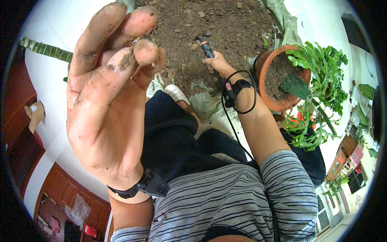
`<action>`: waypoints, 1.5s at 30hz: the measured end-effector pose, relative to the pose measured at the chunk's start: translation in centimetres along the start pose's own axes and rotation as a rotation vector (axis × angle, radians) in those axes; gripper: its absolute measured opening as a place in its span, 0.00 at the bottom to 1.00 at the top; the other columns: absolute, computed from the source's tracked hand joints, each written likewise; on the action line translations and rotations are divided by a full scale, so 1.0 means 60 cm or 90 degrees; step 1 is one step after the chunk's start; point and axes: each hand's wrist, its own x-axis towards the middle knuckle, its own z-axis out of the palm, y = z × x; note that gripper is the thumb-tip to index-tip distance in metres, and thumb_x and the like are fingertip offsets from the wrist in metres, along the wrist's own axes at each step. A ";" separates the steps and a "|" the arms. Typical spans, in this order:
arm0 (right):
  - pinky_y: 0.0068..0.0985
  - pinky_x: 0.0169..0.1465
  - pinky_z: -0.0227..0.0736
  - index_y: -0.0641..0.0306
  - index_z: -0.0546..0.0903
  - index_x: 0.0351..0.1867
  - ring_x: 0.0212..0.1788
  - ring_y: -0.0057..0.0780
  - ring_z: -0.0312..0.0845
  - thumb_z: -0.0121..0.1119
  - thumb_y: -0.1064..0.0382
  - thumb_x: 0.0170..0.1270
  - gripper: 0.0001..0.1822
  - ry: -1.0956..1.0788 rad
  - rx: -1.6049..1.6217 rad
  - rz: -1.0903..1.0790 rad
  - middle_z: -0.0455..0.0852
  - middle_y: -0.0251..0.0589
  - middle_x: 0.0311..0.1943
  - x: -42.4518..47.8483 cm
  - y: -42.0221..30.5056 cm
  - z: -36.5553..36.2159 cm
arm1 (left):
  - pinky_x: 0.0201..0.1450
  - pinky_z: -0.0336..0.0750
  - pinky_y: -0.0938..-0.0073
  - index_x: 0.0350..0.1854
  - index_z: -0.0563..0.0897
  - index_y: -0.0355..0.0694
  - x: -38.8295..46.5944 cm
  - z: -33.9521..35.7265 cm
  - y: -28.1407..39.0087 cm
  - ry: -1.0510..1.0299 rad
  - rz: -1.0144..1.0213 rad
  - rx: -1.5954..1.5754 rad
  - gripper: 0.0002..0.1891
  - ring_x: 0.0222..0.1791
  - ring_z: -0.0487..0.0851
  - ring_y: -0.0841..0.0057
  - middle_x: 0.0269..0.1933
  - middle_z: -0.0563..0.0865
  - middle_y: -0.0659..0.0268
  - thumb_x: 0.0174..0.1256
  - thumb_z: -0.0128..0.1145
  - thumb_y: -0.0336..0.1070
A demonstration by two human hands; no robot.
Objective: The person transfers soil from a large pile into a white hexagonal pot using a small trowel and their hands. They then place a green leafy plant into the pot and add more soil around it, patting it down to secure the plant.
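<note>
My left hand (112, 99) is raised close to the camera, palm showing, soil smeared on its loosely curled fingers. I see nothing held in it, though the area behind the fingertips is hidden. My right hand (219, 63) grips the black handle of a small garden hand tool (207, 50) with an orange ring. The tool's dark head touches the loose brown soil (232, 21), and its exact shape is hard to make out. This soil lies heaped on a pale plastic sheet (208, 107) in front of me. Right of that hand stands a terracotta-coloured pot (263, 90) containing soil.
A leafy green cactus plant (320, 66) overhangs the pot, with a broad cactus pad (296, 86) across its rim. My white perforated shoe (176, 93) rests at the soil's near edge. A black cable (231, 121) loops around my right wrist. A ringed green stem (45, 50) extends at left.
</note>
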 end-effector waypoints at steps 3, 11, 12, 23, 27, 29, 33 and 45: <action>0.25 0.26 0.66 0.62 0.72 0.34 0.22 0.21 0.71 0.68 0.65 0.49 0.15 -0.017 0.083 0.032 0.75 0.33 0.22 -0.074 -0.007 0.011 | 0.66 0.63 0.62 0.63 0.69 0.34 -0.006 -0.002 0.012 -0.046 -0.051 0.021 0.23 0.52 0.75 0.73 0.59 0.76 0.54 0.63 0.50 0.25; 0.22 0.23 0.63 0.60 0.70 0.34 0.19 0.19 0.68 0.66 0.65 0.52 0.14 -0.018 0.145 -0.023 0.72 0.29 0.20 -0.239 0.006 -0.006 | 0.64 0.66 0.64 0.62 0.68 0.30 0.040 -0.039 0.039 -0.511 -0.143 0.299 0.22 0.54 0.78 0.69 0.58 0.77 0.52 0.64 0.49 0.25; 0.22 0.23 0.63 0.60 0.70 0.34 0.19 0.19 0.67 0.66 0.65 0.53 0.14 -0.028 0.168 -0.011 0.72 0.29 0.20 -0.272 -0.012 -0.004 | 0.64 0.66 0.64 0.62 0.68 0.29 0.019 -0.037 0.037 -0.553 -0.143 0.306 0.22 0.55 0.77 0.69 0.58 0.77 0.51 0.64 0.49 0.25; 0.21 0.19 0.55 0.59 0.68 0.33 0.15 0.18 0.58 0.58 0.71 0.58 0.09 0.048 0.565 -0.050 0.66 0.29 0.17 -0.476 0.052 -0.064 | 0.66 0.67 0.63 0.59 0.68 0.26 -0.037 -0.028 -0.021 -0.513 -0.002 0.449 0.21 0.56 0.77 0.67 0.56 0.78 0.49 0.63 0.50 0.24; 0.18 0.21 0.53 0.59 0.67 0.27 0.16 0.17 0.56 0.54 0.67 0.61 0.08 -0.036 0.768 -0.137 0.62 0.26 0.17 -0.463 0.055 -0.091 | 0.59 0.73 0.68 0.56 0.74 0.28 -0.030 -0.032 -0.029 -0.513 0.029 0.468 0.19 0.48 0.82 0.69 0.50 0.82 0.51 0.62 0.53 0.25; 0.18 0.21 0.53 0.59 0.66 0.25 0.16 0.17 0.56 0.53 0.67 0.62 0.10 -0.117 0.889 -0.186 0.61 0.26 0.17 -0.460 0.053 -0.095 | 0.62 0.71 0.66 0.57 0.71 0.28 -0.027 -0.031 -0.030 -0.504 0.018 0.490 0.19 0.54 0.79 0.68 0.52 0.80 0.51 0.63 0.52 0.25; 0.18 0.21 0.53 0.57 0.65 0.23 0.15 0.17 0.54 0.52 0.66 0.62 0.11 -0.168 0.908 -0.153 0.61 0.26 0.16 -0.477 0.047 -0.094 | 0.63 0.69 0.65 0.57 0.71 0.28 -0.025 -0.028 -0.038 -0.494 0.013 0.511 0.19 0.57 0.77 0.68 0.53 0.80 0.52 0.63 0.51 0.25; 0.19 0.21 0.54 0.59 0.69 0.27 0.17 0.16 0.57 0.55 0.68 0.61 0.07 0.053 0.777 -0.072 0.63 0.27 0.18 -0.479 0.075 -0.061 | 0.59 0.74 0.68 0.56 0.74 0.27 -0.027 -0.030 -0.035 -0.524 0.027 0.491 0.20 0.49 0.81 0.69 0.51 0.81 0.51 0.61 0.54 0.25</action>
